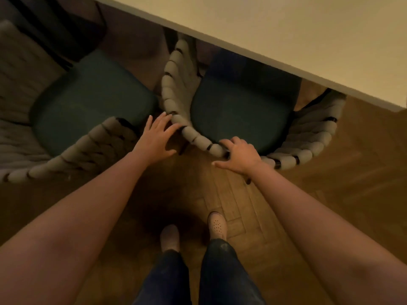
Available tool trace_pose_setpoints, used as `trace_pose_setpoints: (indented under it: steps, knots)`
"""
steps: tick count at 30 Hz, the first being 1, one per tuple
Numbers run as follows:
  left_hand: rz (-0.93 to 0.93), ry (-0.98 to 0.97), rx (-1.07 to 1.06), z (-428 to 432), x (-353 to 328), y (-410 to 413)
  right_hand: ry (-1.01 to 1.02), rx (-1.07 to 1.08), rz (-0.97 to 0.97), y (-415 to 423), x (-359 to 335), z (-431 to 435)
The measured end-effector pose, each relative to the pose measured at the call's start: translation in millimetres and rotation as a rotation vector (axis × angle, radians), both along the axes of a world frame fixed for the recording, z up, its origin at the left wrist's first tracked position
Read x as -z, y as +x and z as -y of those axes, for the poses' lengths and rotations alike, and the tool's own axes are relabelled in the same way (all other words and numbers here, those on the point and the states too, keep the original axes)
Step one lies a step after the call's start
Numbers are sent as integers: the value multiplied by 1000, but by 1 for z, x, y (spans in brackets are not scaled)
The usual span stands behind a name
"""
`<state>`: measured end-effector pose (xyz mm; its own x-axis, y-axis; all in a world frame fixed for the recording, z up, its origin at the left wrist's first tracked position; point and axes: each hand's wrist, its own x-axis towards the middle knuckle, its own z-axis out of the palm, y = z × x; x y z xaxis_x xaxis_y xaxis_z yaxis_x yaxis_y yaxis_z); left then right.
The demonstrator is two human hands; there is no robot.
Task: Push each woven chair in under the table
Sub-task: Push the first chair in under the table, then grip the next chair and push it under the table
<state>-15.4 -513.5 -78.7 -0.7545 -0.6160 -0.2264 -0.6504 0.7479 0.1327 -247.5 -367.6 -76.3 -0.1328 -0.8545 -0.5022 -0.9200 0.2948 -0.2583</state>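
two bare forearms stretch forward and down from the bottom corners, hands apart. the right hand [239, 156] grips the curved top rail of a woven chair [237, 106]: its fingers curl over the thick grey rope weave toward the dark green seat, and its thumb points sideways toward the left hand. the left hand [157, 137] is flat, palm down, fingers spread and straight, its fingertips at the same rail farther round the curve; whether they press on it is unclear. beyond the hands, the front of this chair's seat sits beneath the edge of a pale table [286, 29], while the back and the rest of the seat stick out. just left of the left hand stands a second woven chair [88, 106] with a matching green seat, clear of the table edge, its rope back beside the left forearm. below the hands, the parquet floor [242, 201] shows two feet in pale perforated clogs [217, 224] and dark trousers [215, 271].
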Motion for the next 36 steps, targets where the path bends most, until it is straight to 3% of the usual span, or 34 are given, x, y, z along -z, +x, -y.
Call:
trace_pose_setpoints:
  steps: [5, 10, 17, 24, 36]
  knots:
    - [48, 13, -333, -9, -6, 148, -143, -117, 97, 107, -20, 64]
    - [102, 23, -502, -12, -8, 314, -216, -242, 86, 244, -24, 110]
    - [190, 25, -498, 27, -34, 479, -243, -194, 34, 411, -18, 145]
    - [250, -10, -409, 77, -45, 546, -151, -132, 40, 514, -15, 183]
    - [237, -2, -277, 163, -20, 542, 75, -95, 176, 547, 9, 233]
